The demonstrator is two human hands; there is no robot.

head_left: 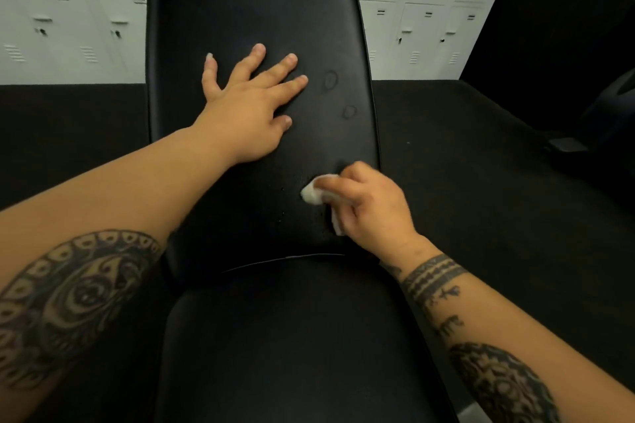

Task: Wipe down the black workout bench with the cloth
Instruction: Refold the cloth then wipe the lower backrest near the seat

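My right hand (371,206) grips the white cloth (318,192) on the black bench (240,3), just inside its right edge. My left hand (247,113) lies flat farther up, fingers spread. The bench runs bare beyond, toward pale lockers (68,10).

The black bench (261,10) bears a flat left hand (247,113), a cloth (314,194), perhaps droplets (282,213).

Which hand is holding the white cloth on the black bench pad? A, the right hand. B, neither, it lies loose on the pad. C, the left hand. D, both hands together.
A: the right hand grips the white cloth against the bench pad, while the left hand rests flat and bare.
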